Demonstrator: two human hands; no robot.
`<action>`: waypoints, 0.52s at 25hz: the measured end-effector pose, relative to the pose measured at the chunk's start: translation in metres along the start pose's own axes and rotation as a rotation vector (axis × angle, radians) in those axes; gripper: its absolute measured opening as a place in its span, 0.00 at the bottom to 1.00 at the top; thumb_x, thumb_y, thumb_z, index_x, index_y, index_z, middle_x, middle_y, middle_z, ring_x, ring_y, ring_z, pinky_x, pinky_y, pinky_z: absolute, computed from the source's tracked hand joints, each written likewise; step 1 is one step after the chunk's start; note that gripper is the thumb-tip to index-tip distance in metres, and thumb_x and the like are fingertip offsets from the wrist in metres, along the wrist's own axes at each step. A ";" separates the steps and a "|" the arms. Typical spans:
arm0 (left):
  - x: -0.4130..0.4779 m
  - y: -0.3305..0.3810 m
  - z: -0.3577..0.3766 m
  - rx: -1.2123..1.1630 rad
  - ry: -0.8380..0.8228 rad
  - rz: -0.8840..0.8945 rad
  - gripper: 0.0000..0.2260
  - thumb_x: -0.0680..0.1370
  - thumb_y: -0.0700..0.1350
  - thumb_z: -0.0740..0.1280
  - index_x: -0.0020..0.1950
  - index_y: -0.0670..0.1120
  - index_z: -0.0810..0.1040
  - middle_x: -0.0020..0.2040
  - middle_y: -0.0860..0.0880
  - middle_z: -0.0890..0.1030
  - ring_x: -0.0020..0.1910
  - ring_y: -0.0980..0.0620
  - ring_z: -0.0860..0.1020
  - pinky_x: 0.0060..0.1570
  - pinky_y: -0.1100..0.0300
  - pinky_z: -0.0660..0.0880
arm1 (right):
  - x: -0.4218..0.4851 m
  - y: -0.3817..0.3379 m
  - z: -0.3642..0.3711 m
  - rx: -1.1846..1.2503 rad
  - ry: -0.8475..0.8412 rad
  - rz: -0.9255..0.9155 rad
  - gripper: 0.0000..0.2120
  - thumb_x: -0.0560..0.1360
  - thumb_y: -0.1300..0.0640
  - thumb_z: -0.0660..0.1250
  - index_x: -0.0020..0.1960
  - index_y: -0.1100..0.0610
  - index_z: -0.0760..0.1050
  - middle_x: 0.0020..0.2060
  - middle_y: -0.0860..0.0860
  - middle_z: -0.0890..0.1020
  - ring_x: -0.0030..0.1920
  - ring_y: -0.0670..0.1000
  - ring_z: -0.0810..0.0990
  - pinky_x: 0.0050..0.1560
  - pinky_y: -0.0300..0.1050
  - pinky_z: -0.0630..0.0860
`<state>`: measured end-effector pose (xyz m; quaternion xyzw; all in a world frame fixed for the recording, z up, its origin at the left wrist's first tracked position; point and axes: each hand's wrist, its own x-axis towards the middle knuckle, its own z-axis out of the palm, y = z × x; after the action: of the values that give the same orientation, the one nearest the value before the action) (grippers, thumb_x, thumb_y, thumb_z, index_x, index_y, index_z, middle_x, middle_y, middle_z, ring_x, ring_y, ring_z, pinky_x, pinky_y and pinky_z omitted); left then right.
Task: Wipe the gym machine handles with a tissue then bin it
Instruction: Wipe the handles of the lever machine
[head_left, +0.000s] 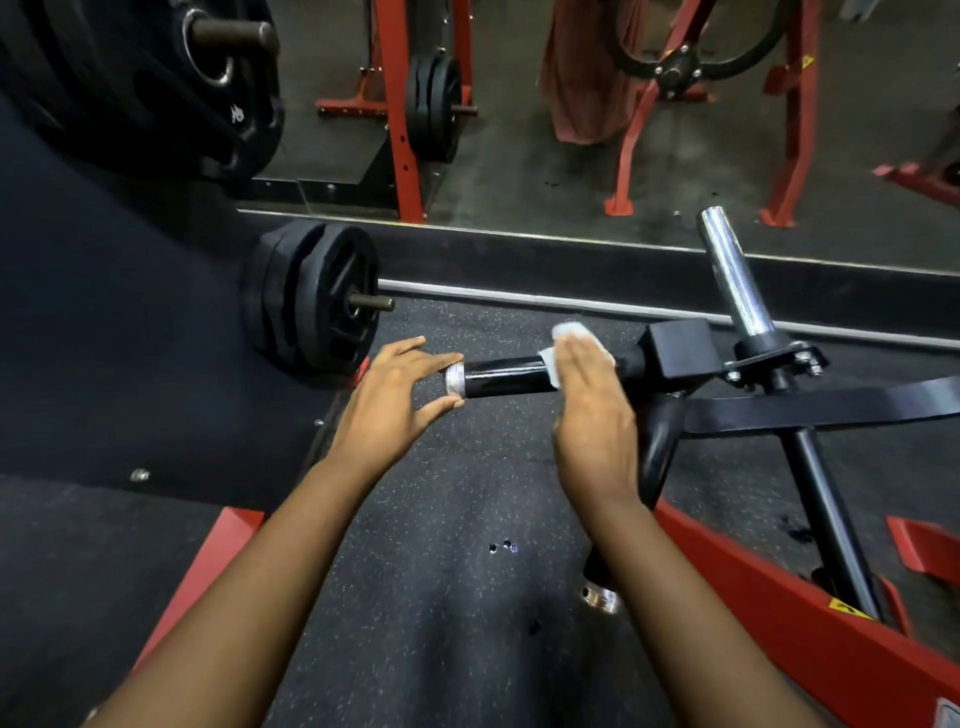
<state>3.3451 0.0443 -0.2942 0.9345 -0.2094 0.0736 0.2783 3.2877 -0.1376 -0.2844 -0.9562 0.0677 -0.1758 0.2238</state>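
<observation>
Handle (504, 376) sat mid-frame, running 9 to 3 o'clock. My left hand (395, 395) pinched its silver end cap (454, 379) at the 9 o'clock end, index on top, thumb beneath. My right hand (592, 415) lay flat, fingers straight, pressing the tissue (571, 332) onto the handle's 3 o'clock end, beside the black block (680, 348). Weight plates (311, 296) at 10 o'clock, chrome peg (732, 275) at 2 o'clock.
</observation>
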 end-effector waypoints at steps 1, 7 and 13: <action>0.000 0.000 0.000 0.003 0.001 -0.003 0.22 0.70 0.47 0.73 0.63 0.47 0.76 0.59 0.50 0.80 0.67 0.50 0.68 0.65 0.62 0.61 | 0.000 -0.007 0.002 -0.033 -0.061 -0.050 0.28 0.74 0.74 0.53 0.72 0.61 0.59 0.72 0.56 0.62 0.73 0.52 0.57 0.70 0.38 0.46; -0.001 0.003 -0.002 0.044 -0.013 0.002 0.21 0.71 0.46 0.72 0.63 0.45 0.76 0.60 0.48 0.79 0.67 0.48 0.69 0.66 0.58 0.63 | 0.011 -0.039 0.007 -0.112 -0.283 -0.464 0.24 0.80 0.64 0.50 0.74 0.60 0.50 0.75 0.54 0.54 0.74 0.49 0.50 0.72 0.38 0.45; -0.002 0.007 -0.005 0.056 -0.025 -0.011 0.21 0.72 0.47 0.72 0.64 0.48 0.75 0.60 0.48 0.78 0.67 0.51 0.68 0.64 0.60 0.63 | 0.030 0.031 -0.031 -0.377 -0.223 -0.562 0.22 0.67 0.67 0.55 0.59 0.65 0.76 0.55 0.60 0.80 0.55 0.57 0.80 0.55 0.49 0.76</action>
<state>3.3404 0.0422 -0.2873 0.9438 -0.2058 0.0662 0.2500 3.3029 -0.1844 -0.2635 -0.9753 -0.1915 -0.1095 -0.0077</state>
